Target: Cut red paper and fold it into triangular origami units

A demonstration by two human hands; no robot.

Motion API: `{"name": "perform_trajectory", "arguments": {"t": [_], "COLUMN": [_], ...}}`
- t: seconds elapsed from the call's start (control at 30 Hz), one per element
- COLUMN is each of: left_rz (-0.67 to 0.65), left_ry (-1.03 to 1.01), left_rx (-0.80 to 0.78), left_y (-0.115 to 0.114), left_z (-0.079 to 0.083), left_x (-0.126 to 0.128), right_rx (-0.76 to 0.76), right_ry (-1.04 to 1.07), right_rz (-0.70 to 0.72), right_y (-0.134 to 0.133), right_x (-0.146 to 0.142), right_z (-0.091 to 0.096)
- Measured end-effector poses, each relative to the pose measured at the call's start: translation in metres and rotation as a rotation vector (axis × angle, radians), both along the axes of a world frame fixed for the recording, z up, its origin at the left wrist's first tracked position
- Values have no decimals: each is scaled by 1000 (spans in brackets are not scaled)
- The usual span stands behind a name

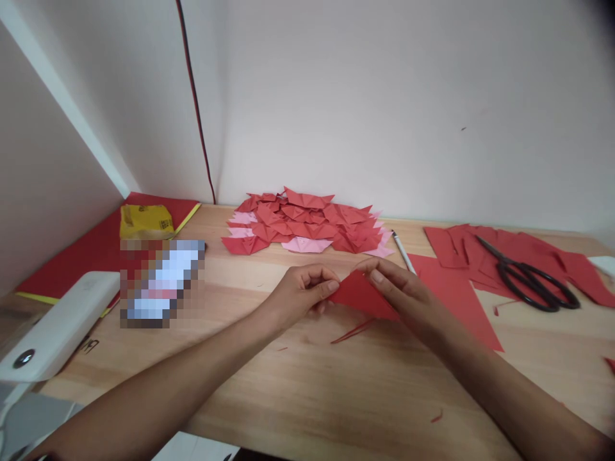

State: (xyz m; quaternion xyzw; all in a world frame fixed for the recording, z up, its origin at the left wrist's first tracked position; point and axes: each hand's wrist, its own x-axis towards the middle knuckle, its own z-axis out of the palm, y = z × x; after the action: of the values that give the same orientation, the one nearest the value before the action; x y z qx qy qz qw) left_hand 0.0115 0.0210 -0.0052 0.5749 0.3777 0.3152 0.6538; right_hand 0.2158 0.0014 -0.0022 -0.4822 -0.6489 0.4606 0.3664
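A piece of red paper (361, 296) is held up between my hands, just above the wooden table. My left hand (311, 286) pinches its left corner between thumb and fingers. On the other side, my right hand (394, 285) grips its upper right edge, thumb towards me and fingers behind. Part of the paper is hidden by the right hand. Thin red paper strips (353, 331) lie on the table just below it. Behind my hands sits a heap of folded red and pink paper shapes (307, 221) with pointed ends.
To the right lie a flat red sheet (461, 307), a white pen (403, 251), red paper offcuts (446, 246) and black-handled scissors (528, 282). At left are a blurred-out phone (166, 282), a white power bank (62, 326), a yellow packet (145, 221) and dark red sheets (72, 256).
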Motion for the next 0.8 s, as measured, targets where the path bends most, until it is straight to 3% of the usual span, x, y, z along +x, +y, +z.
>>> {"name": "perform_trajectory", "arguments": {"t": [0.1, 0.33, 0.57, 0.8], "left_rz": [1, -5, -29, -91], "left_ry": [-1, -3, 40, 102], "left_rx": [-17, -53, -94, -14], "left_y": [-1, 1, 1, -3], "left_z": [2, -1, -3, 0], "left_x": [1, -1, -1, 4], "right_rx": [84, 58, 194, 53], "right_ry": [-50, -130, -157, -164], "right_rz": [6, 59, 75, 131], "right_y": [0, 0, 5, 8], "right_x": [1, 7, 7, 7], "right_z": [1, 11, 1, -2]}}
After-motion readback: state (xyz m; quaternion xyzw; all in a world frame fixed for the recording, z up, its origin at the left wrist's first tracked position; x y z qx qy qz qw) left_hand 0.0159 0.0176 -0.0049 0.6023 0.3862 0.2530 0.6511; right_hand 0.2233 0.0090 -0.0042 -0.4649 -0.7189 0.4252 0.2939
